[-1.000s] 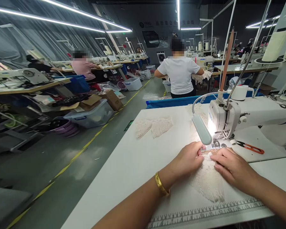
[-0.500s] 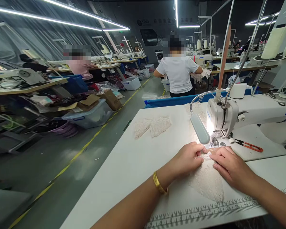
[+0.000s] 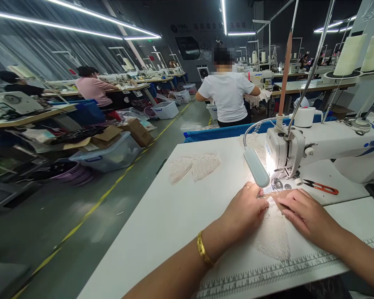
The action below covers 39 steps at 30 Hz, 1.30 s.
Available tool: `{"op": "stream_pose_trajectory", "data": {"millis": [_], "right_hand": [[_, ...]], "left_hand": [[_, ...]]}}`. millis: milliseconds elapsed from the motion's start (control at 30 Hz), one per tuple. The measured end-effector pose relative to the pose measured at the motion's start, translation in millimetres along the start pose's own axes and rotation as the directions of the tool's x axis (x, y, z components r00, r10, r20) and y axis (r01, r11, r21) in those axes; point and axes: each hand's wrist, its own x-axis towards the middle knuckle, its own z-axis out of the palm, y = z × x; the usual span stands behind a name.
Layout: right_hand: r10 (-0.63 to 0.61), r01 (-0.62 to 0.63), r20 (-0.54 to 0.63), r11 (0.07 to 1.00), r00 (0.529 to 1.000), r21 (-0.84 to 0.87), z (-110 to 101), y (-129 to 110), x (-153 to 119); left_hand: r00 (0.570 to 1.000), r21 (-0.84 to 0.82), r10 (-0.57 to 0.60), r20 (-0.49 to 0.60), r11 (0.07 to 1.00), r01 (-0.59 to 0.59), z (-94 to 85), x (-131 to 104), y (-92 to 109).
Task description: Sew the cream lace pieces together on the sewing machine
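A worker's left hand (image 3: 244,211) pinches a cream lace panel (image 3: 273,238) on a white tabletop (image 3: 171,232), just before a white sewing machine (image 3: 327,143); the right hand (image 3: 310,216) presses a tan fabric strip (image 3: 281,194), though whether it pinches, I cannot tell. Orange-handled, dark-bladed thread snips (image 3: 327,189) lie beyond.

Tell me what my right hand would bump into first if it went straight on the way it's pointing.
Most likely your left hand, just across the lace piece from your right hand, though depth is hard to judge.
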Motion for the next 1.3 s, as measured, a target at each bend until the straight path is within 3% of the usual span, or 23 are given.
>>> {"op": "stream_pose_trajectory", "data": {"millis": [133,233,633,900,1300], "right_hand": [[-0.026,0.026,0.006,1.000,1.000,-0.001,-4,-6,-14],[-0.067,0.068,0.044,0.997,0.997,-0.021,0,-9,-21],[-0.148,0.152,0.041,0.981,0.988,-0.121,4,4,-6],[-0.065,0.061,-0.024,0.988,0.998,-0.145,13,11,5],[-0.056,0.048,-0.036,0.980,0.998,-0.191,17,11,5]], "left_hand": [[0.981,0.148,0.194,-0.016,0.971,-0.190,11.6,1,1],[0.968,0.175,0.249,0.025,0.952,-0.250,17.2,0,-1],[0.993,0.235,0.116,0.014,0.965,-0.116,28.3,2,7],[0.994,0.180,0.100,-0.046,0.979,-0.091,21.6,16,-3],[0.997,0.078,0.046,-0.065,0.996,-0.041,17.8,12,-6]]}}
